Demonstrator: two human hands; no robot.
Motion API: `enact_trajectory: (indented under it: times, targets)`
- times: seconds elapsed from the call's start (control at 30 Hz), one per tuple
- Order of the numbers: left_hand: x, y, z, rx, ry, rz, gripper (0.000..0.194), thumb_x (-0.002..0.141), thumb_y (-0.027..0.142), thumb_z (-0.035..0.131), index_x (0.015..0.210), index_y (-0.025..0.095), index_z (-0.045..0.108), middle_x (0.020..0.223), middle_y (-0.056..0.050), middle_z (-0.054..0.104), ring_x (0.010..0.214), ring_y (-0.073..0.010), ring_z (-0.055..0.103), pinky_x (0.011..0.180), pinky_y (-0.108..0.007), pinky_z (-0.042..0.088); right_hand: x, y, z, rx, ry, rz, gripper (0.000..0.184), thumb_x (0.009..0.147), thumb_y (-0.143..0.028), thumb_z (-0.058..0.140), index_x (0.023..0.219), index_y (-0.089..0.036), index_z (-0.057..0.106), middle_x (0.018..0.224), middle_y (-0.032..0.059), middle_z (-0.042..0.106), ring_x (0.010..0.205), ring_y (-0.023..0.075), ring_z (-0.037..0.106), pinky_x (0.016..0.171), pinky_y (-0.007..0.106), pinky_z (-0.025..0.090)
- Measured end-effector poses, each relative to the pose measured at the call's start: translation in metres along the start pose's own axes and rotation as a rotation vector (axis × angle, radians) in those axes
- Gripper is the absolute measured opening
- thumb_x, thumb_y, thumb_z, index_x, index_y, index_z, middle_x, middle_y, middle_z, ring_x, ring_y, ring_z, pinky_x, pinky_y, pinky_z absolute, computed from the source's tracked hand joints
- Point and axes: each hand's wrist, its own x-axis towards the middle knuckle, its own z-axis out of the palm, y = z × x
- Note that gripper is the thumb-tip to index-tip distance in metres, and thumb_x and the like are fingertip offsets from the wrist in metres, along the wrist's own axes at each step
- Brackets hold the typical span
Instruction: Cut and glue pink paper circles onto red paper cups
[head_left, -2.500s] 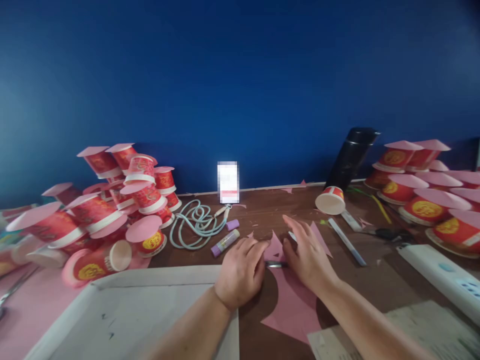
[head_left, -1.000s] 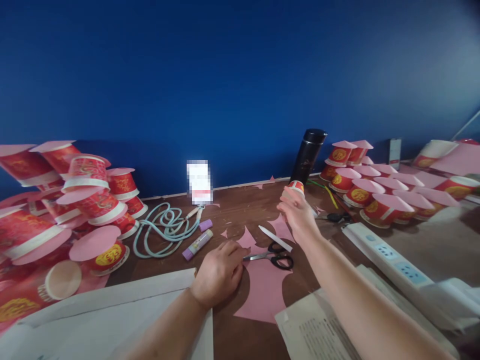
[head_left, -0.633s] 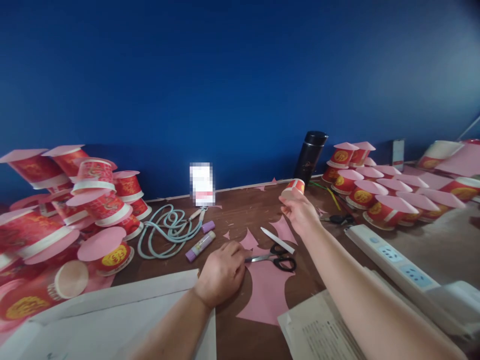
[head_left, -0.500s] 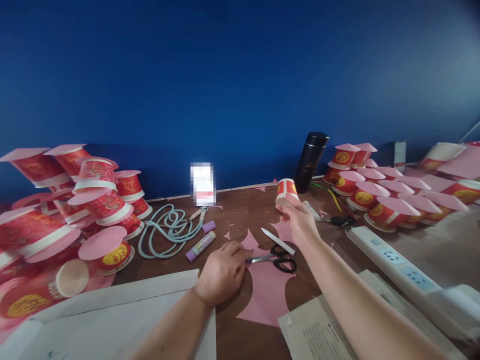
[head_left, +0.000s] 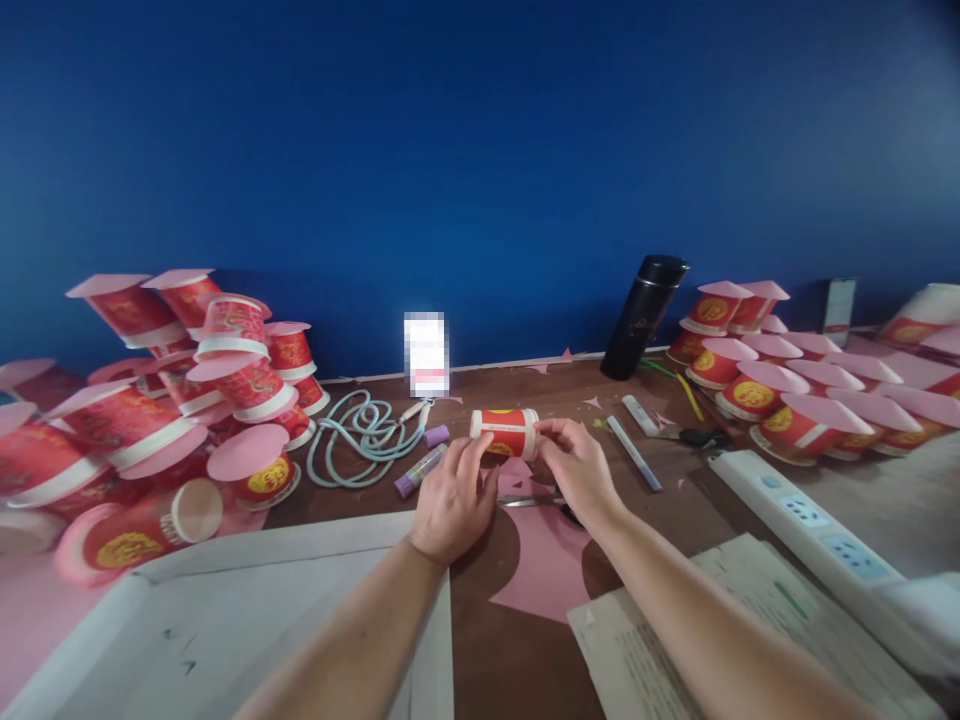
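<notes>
A red paper cup [head_left: 504, 434] with white edges and gold print lies sideways between my two hands, above the table. My left hand [head_left: 456, 500] grips its left end, and the fingers of my right hand [head_left: 581, 470] pinch its right end. Below them are a pink paper offcut [head_left: 547, 570] with curved cut-outs and scissors [head_left: 517, 502], their handles partly behind my right hand. A purple glue stick [head_left: 420, 472] and its cap [head_left: 436, 436] lie left of the cup. To the right of my right hand lies a white pen [head_left: 634, 453].
Stacked red cups with pink paper discs [head_left: 247, 385] crowd the left side; more [head_left: 757, 390] stand at the right. A black flask [head_left: 643, 318], a coiled pale-blue cable [head_left: 360, 440], a power strip [head_left: 802, 520] and printed papers [head_left: 720, 610] surround the work area.
My right hand has brought the cup left and nearer, and the cup has turned onto its side. My left hand has risen from the table and taken hold of it. The camera view has shifted left.
</notes>
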Motion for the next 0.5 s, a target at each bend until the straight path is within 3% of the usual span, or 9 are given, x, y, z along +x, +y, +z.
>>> enact_trajectory:
  times: [0.13,0.27,0.5]
  targets:
    - [0.001,-0.001,0.003,0.046,0.107,-0.032,0.054,0.087,0.032,0.057,0.135,0.016,0.039,0.122,-0.015,0.054,0.115,-0.0291,0.053,0.097,-0.046,0.046,-0.005,-0.003,0.005,-0.008,-0.064,-0.003,0.022,0.077,-0.030,0.060,0.096,-0.019,0.060,0.075,0.0000,0.065,0.053,0.0115,0.054,0.044,0.022,0.041]
    - [0.003,-0.001,0.003,0.060,0.103,-0.034,0.064,0.085,0.038,0.060,0.138,0.013,0.035,0.130,-0.019,0.048,0.122,-0.0343,0.046,0.102,-0.054,0.039,-0.012,-0.004,0.009,-0.028,-0.108,-0.030,0.017,0.077,-0.024,0.059,0.093,-0.021,0.059,0.077,-0.0002,0.065,0.058,0.0129,0.058,0.048,0.023,0.046]
    - [0.003,0.001,0.002,0.016,0.060,-0.017,0.061,0.085,0.032,0.058,0.138,0.013,0.035,0.129,-0.018,0.048,0.122,-0.0304,0.046,0.105,-0.048,0.039,-0.017,-0.001,0.010,-0.018,-0.213,-0.065,0.021,0.079,-0.023,0.057,0.101,-0.024,0.056,0.096,0.0030,0.067,0.079,0.0179,0.066,0.059,0.029,0.057]
